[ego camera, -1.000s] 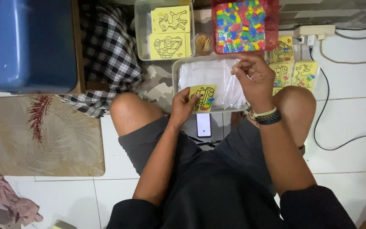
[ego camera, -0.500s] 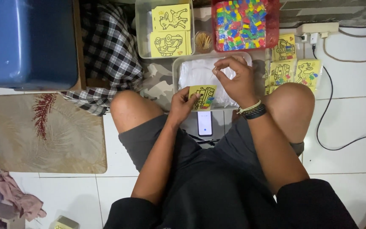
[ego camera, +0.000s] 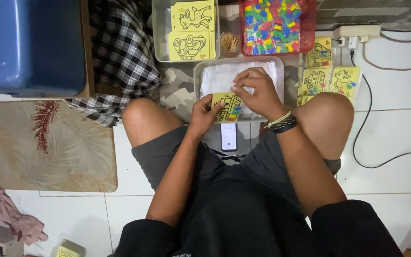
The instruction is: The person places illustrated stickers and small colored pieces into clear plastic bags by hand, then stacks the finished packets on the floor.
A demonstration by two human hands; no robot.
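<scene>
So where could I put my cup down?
Bare white floor tiles lie right of the right knee, inside the cable loop, and the mat is bare. It is crowded by the hands: grey tray, phone, yellow cards.

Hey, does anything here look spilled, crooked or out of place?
Nothing looks spilled or broken. Only oddities: a crumpled pink cloth lies loose on the white tiled floor, and a smartphone sits between the knees.
</scene>
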